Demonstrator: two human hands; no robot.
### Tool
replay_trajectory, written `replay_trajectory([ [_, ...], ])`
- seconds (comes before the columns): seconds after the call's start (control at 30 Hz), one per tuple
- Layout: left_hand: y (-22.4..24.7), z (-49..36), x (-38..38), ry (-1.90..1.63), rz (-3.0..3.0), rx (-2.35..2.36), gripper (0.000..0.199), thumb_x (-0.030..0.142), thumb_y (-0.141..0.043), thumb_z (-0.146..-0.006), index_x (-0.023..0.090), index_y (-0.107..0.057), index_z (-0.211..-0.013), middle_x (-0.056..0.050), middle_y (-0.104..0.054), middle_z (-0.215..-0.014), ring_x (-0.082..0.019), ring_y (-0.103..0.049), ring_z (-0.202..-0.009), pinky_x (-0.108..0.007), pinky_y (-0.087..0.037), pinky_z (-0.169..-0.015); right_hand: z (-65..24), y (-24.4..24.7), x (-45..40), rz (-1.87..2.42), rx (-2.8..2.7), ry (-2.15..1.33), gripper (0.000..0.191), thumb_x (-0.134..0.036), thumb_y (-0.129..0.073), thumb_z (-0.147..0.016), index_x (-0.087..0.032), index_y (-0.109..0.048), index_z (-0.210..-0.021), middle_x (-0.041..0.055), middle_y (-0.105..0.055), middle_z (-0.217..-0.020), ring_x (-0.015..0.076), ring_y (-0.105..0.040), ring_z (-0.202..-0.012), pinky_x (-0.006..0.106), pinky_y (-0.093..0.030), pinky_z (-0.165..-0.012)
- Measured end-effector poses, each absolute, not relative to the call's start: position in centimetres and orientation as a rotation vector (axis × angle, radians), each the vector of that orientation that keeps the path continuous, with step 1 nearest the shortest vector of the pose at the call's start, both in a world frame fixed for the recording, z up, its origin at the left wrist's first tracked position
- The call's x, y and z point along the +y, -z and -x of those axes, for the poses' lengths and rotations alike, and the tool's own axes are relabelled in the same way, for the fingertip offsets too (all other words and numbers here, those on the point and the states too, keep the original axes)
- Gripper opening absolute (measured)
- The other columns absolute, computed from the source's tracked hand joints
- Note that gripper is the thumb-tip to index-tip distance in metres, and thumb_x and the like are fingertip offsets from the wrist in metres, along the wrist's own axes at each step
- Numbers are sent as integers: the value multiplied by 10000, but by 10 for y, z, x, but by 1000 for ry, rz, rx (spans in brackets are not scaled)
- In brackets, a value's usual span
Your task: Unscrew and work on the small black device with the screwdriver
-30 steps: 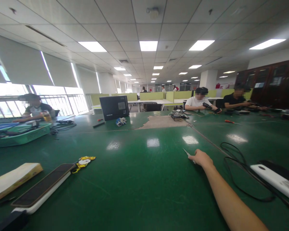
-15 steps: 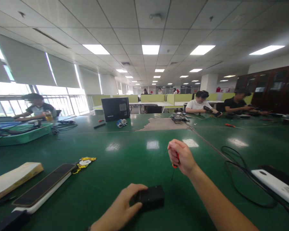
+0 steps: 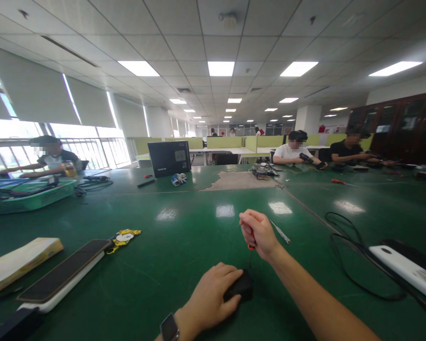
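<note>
A small black box [image 3: 246,286] lies on the green tabletop near the front. My left hand [image 3: 215,296] is wrapped over its left part, fingers on top and thumb along the near side. Above and to the right of it, my right hand [image 3: 259,234] is closed round an orange-handled screwdriver [image 3: 251,247]. The thin shaft points down, its tip close to the box's far right corner; whether they touch is unclear. Behind my right hand lies a thin whitish tool or strip [image 3: 281,232].
Left: a phone on a white block [image 3: 66,274], a beige box [image 3: 21,263], a yellow tag [image 3: 124,240] and a green basket [image 3: 39,199]. Right: black cables [image 3: 351,260] and a white device [image 3: 406,270]. Farther back are a black case [image 3: 169,159], gloves [image 3: 179,179] and seated people.
My left hand has moved right with the black box, and a watch now shows on its wrist. My right hand has shifted slightly left and down, uncovering the whitish item behind it.
</note>
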State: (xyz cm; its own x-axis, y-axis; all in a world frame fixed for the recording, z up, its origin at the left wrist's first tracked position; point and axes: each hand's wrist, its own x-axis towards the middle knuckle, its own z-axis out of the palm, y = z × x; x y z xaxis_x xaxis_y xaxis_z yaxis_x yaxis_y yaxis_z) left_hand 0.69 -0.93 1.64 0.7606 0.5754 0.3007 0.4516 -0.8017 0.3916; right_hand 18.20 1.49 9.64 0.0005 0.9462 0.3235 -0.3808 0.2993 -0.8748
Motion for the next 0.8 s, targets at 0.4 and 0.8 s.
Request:
replay_trajectory([
  [0.4,5,-5,0,-861,-2629,671,498,164,-655,-686,198,-599,-1179,-74,-650,-1195,-233,-623,-1008,-344,-510,-911,-174,-85,15,545,-997,-1196,276,-355,-660,-749,-170,-525,-595,-97,-357,-419,21,-256,-287,147,-177,-284],
  [0.8,12,-2,1,-940,-2667,662,316,182,-675,-673,193,-634,-986,-70,-677,-1132,-212,-641,-869,-305,-527,-776,-173,-88,8,485,-1033,-1246,250,-354,-651,-761,-166,-547,-633,-95,-368,-425,21,-257,-287,142,-183,-279],
])
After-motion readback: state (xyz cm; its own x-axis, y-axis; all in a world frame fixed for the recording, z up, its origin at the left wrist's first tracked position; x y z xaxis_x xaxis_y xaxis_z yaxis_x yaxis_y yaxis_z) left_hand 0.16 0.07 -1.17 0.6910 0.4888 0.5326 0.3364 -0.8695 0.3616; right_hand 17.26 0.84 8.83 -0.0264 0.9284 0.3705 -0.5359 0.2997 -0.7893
